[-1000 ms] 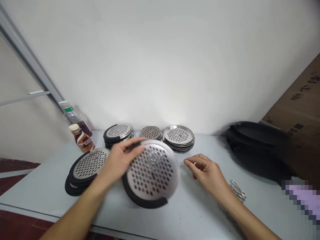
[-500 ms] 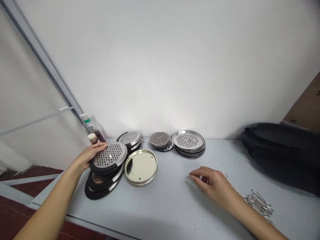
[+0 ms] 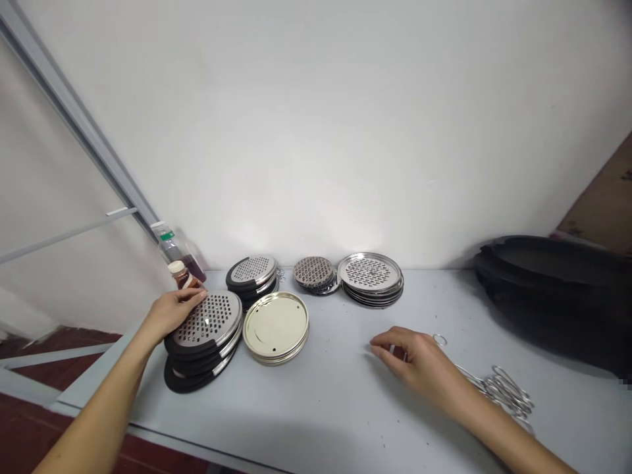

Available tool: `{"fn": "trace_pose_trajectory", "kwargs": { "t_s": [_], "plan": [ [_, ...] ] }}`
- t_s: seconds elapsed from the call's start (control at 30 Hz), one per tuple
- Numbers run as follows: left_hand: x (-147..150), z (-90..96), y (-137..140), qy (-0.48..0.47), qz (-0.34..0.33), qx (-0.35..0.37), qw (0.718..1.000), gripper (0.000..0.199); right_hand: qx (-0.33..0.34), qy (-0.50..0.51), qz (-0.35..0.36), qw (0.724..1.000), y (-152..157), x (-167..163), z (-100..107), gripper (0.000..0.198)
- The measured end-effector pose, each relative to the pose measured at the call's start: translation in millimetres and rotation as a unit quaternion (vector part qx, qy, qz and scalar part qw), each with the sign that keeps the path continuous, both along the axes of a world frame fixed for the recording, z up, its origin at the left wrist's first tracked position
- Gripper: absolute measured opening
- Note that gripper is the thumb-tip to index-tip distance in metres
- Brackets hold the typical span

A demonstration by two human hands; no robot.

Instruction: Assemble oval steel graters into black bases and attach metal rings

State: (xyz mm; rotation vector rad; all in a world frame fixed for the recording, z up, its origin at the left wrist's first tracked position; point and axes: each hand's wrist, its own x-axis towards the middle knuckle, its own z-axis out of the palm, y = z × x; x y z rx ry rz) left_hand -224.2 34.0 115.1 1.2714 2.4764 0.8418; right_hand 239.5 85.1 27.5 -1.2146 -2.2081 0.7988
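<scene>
My left hand (image 3: 170, 315) grips the far-left rim of a round metal grater (image 3: 208, 317) with a black edge, thumb on top. This grater rests on a stack of similar black-edged graters (image 3: 192, 382). Just right of that stack is a pile of shiny gold-toned round lids (image 3: 275, 326), the top one with small holes. My right hand (image 3: 419, 362) hovers over the table, thumb and forefinger curled together at the tips, with nothing visible in them. Close to its wrist lies a heap of bent metal wire pieces (image 3: 506, 394), and a wire ring (image 3: 439, 340) shows behind the hand.
Along the wall stand more black-edged graters (image 3: 253, 270), small perforated discs (image 3: 313, 271) and rimmed grater discs (image 3: 370, 273). Two bottles, one white-capped (image 3: 176, 268) and one with a green band (image 3: 168, 235), are at the left. A large black tub (image 3: 553, 309) occupies the right.
My left hand has lowered the top grater, which was tilted above the stack, and it now lies flat on it. My right hand keeps nearly the same pose; the view shifted slightly.
</scene>
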Motion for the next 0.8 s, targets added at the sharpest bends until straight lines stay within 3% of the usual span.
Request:
{"fn": "trace_pose_trajectory", "kwargs": {
  "t_s": [0.13, 0.27, 0.37, 0.43, 0.5, 0.6, 0.8],
  "plan": [
    [8, 10.5, -2, 0.151, -0.003, -0.057, 0.987, 0.043, 0.01, -0.005, -0.002, 1.0, 0, 1, -1, 0.028],
    [56, 16.0, -10, 0.246, -0.045, -0.044, 0.967, 0.046, 0.032, -0.026, -0.016, 0.999, 2, 2, -2, 0.03],
    [121, 8.9, -10, 0.278, -0.187, 0.03, 0.942, 0.034, 0.063, -0.038, -0.018, 0.997, 4, 3, -3, 0.029],
    [163, -0.3, -6, 0.221, -0.29, -0.007, 0.931, 0.032, 0.069, -0.04, -0.008, 0.997, 5, 4, -3, 0.028],
    [191, -10.6, 1, 0.199, -0.333, -0.045, 0.92, 0.03, 0.064, -0.037, -0.003, 0.997, 6, 4, -1, 0.027],
    [205, -23.6, 15, 0.211, -0.347, -0.066, 0.911, 0.024, 0.06, -0.028, -0.008, 0.998, 7, 4, 2, 0.024],
    [198, -36.7, 27, 0.25, -0.341, -0.085, 0.902, 0.03, 0.063, -0.051, -0.002, 0.997, 6, 3, 4, 0.02]
  ]
}}
